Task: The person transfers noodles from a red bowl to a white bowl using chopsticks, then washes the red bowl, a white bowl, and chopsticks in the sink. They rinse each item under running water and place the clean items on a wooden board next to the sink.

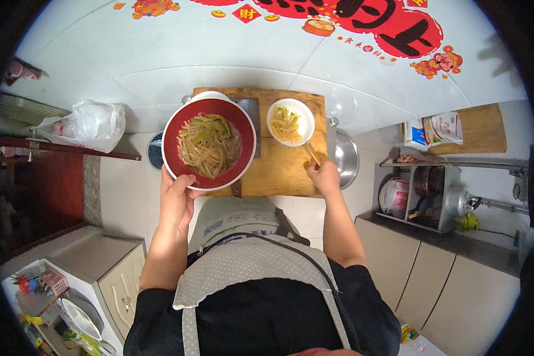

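Note:
My left hand (178, 197) grips the near rim of a large white bowl (247, 155) with a red inside, thumb over the edge. Pale brown strips, like thick noodles or shredded vegetable, with green pieces (209, 145) fill its middle. The bowl is held over the left part of a small wooden table (267, 173). On the table's right side stands a smaller white bowl (307, 124) holding similar strips. Just nearer than it, my right hand (325, 176) is closed round light wooden chopsticks (312, 154), which reach to the small bowl's near rim.
A white dish rim (210, 95) and dark flat board (250, 108) show behind the large bowl. A metal basin (346, 157) is right of the table. Plastic bags (95, 124) lie at left; a shelf with pans (428, 187) and a counter (457, 237) stand at right.

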Available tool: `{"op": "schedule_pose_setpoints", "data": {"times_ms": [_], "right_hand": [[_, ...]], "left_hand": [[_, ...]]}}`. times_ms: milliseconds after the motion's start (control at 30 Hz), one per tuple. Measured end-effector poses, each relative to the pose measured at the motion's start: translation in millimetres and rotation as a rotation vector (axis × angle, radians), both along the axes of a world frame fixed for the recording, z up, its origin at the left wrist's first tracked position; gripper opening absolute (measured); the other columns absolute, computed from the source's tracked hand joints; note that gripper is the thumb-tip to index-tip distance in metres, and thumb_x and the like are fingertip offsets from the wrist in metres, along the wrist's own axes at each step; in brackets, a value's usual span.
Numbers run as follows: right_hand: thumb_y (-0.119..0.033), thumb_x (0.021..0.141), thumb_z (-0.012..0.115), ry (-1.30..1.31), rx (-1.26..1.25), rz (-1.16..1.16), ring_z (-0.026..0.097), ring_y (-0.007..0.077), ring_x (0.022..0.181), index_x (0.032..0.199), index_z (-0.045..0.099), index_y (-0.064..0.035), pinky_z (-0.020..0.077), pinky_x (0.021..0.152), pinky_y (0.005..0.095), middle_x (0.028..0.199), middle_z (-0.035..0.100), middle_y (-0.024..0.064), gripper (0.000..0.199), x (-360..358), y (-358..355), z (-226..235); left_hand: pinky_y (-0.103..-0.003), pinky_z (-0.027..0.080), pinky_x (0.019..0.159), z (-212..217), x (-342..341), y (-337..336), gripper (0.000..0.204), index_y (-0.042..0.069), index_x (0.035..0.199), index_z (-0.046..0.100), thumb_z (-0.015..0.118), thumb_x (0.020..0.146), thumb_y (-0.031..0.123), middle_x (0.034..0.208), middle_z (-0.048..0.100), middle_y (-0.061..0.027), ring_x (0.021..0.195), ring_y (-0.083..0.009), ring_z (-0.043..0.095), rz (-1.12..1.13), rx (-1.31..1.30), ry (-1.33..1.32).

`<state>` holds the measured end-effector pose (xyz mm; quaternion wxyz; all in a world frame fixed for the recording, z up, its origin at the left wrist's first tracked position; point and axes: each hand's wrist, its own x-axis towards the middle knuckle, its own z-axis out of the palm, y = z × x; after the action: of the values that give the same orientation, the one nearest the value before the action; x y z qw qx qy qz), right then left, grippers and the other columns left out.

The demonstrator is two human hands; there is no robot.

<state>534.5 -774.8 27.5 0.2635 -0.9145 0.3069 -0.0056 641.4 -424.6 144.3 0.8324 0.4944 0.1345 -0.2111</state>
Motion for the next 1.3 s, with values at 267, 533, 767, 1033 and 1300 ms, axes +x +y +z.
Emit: {"op": "schedule_pose_setpoints", "data": {"times_ms": [267, 533, 767, 1033, 1300], "right_hand": [[-0.015, 0.076, 0.065, -0.124, -0.055, 0.427, 0.064, 0.0369, 0.081, 0.093, 0.066, -0.0039, 0.0511, 0.070, 0.0441, 0.088, 0.064, 0.0166, 0.020, 31.7, 68.1, 112.0], [-0.019, 0.081, 0.064, -0.069, -0.003, 0.991, 0.062, 0.0342, 0.082, 0.087, 0.064, -0.0044, 0.0499, 0.072, 0.0435, 0.086, 0.061, 0.0149, 0.016, 168.2, 232.9, 139.2], [-0.021, 0.078, 0.065, 0.093, -0.027, 1.142, 0.064, 0.0343, 0.085, 0.085, 0.065, -0.0056, 0.0511, 0.074, 0.0450, 0.089, 0.066, 0.0149, 0.017, 269.2, 376.4, 75.1], [-0.023, 0.080, 0.066, 0.147, -0.158, 1.232, 0.066, 0.0352, 0.085, 0.086, 0.067, -0.0052, 0.0516, 0.075, 0.0454, 0.087, 0.069, 0.0162, 0.019, 326.5, 459.1, -7.9], [-0.032, 0.090, 0.060, 0.141, -0.157, 1.119, 0.063, 0.0384, 0.094, 0.094, 0.069, -0.0043, 0.0506, 0.081, 0.0480, 0.102, 0.068, 0.0181, 0.030, 328.6, 483.2, -31.0]], "left_hand": [[-0.031, 0.063, 0.070, -0.1, -14.2, 53.5, 0.058, 0.004, 0.136, 0.036, 0.047, 0.080, -0.008, 0.122, 0.055, -0.0152, 0.098, -0.0242, 0.065, 0.209, -0.081, -0.010], [-0.037, 0.061, 0.080, 1.3, -65.4, 171.7, 0.064, 0.006, 0.139, 0.036, 0.052, 0.079, -0.007, 0.128, 0.053, -0.0130, 0.108, -0.0245, 0.062, 0.645, -0.011, -0.068], [-0.050, 0.056, 0.089, -15.2, -131.7, 264.9, 0.069, 0.010, 0.143, 0.032, 0.054, 0.079, -0.003, 0.136, 0.047, -0.0120, 0.118, -0.0297, 0.056, 1.013, 0.091, -0.046], [-0.050, 0.058, 0.087, -33.7, -182.4, 294.5, 0.065, 0.005, 0.142, 0.036, 0.054, 0.079, 0.001, 0.137, 0.048, -0.0148, 0.118, -0.0339, 0.056, 1.250, 0.143, 0.057], [-0.051, 0.057, 0.087, -48.7, -202.0, 295.9, 0.070, 0.010, 0.144, 0.032, 0.053, 0.079, -0.003, 0.135, 0.048, -0.0126, 0.118, -0.0309, 0.056, 1.275, 0.046, 0.082]]}}
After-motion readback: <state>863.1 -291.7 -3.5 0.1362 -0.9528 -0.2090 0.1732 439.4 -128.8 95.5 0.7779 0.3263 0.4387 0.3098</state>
